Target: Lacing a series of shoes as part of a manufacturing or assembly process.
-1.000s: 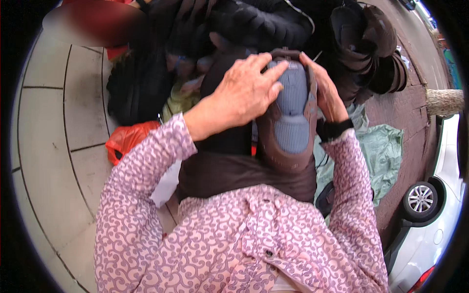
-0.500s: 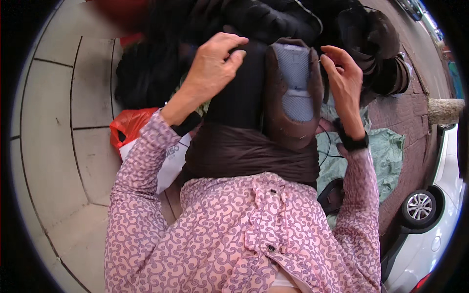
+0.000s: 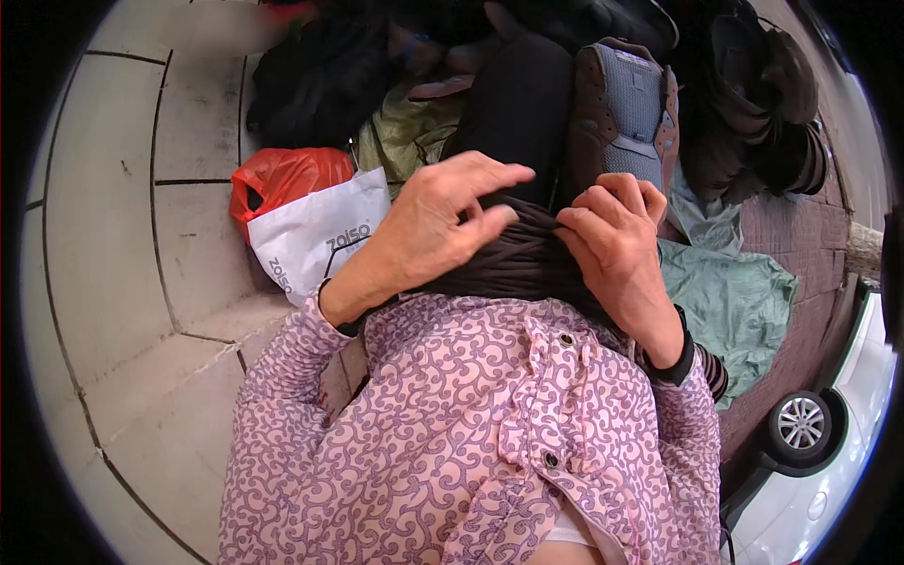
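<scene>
My left hand hovers over the dark gathered cloth on my lap. Its thumb and index finger are apart, with nothing visible between them. Close by, my right hand is pinched closed above the cloth's right side; whatever its fingertips hold is too small to make out. A brown shoe with a grey-blue mesh top lies along my right thigh, just beyond the right hand. Its near end is hidden behind that hand.
On the left, a red plastic bag and a white bag rest by pale tiles. Dark shoes are heaped at the far right. A green plastic sheet covers paving; a white car stands beyond.
Both hands have come nearer to my body, away from the shoe's sides and over the cloth. The right hand's fingers have closed into a pinch. My view has shifted, bringing more of the white bag into sight.
</scene>
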{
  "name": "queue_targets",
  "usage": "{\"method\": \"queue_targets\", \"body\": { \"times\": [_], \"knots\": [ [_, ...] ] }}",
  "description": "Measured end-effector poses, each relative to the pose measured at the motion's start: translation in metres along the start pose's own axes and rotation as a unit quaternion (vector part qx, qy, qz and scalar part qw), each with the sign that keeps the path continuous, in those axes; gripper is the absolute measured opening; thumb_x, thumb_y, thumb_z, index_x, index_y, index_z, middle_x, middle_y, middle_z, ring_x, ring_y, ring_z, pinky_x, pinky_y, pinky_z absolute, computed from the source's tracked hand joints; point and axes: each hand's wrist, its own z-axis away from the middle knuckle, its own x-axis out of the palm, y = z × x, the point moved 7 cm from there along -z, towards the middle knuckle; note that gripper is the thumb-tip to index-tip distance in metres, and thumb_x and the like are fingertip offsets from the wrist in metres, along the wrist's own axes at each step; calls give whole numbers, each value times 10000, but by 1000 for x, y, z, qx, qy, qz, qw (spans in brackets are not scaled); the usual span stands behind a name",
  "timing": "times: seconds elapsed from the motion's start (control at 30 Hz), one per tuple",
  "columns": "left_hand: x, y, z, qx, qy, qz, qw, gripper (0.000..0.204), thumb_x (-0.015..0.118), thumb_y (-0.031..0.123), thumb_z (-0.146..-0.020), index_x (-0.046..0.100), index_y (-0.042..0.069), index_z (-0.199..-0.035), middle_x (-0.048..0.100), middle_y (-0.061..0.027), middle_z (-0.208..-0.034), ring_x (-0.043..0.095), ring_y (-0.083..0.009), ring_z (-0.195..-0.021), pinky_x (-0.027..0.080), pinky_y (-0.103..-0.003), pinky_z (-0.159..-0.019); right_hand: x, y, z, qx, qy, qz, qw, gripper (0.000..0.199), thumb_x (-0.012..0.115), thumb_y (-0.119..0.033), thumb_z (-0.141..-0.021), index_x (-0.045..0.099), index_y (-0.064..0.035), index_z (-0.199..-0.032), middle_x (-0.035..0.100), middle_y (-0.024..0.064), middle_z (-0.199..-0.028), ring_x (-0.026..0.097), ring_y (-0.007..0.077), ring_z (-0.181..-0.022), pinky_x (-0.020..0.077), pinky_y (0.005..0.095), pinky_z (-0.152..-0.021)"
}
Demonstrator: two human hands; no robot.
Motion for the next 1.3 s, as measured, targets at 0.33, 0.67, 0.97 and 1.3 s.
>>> {"method": "queue_targets", "body": {
  "times": [0.33,0.67,0.97,1.3],
  "knots": [
    [-36,-18,-28,-22,65,-29,997,122,715,88,-916,782,-13,-924,758,-103,-856,714,-170,-772,529,-305,-699,-84,57,26,210,154,-653,711,198,600,-86,-1048,667,23,-1199,617,-13,-743,556,96,-651,487,320,-758],
    [-87,-95,-40,-95,167,-274,942,226,712,218,-903,793,8,-928,730,-207,-805,733,-367,-732,564,-416,-703,-190,129,86,11,369,-783,501,317,695,0,-949,577,-5,-1243,564,-71,-782,560,93,-834,386,347,-886],
    [-95,-134,-19,-169,36,-436,883,211,713,205,-840,788,9,-866,721,-229,-790,729,-431,-792,591,-502,-756,-221,135,107,-17,418,-778,469,436,675,93,-913,529,-44,-1300,596,0,-1011,593,162,-973,443,367,-812],
    [-48,-38,-45,3,67,-297,953,299,689,0,-905,744,18,-1198,709,-148,-1166,718,-230,-808,581,-325,-728,-101,122,64,335,182,-373,846,164,632,3,-1024,743,34,-1140,708,129,-1193,606,79,-742,462,211,-605]
  ]
}}
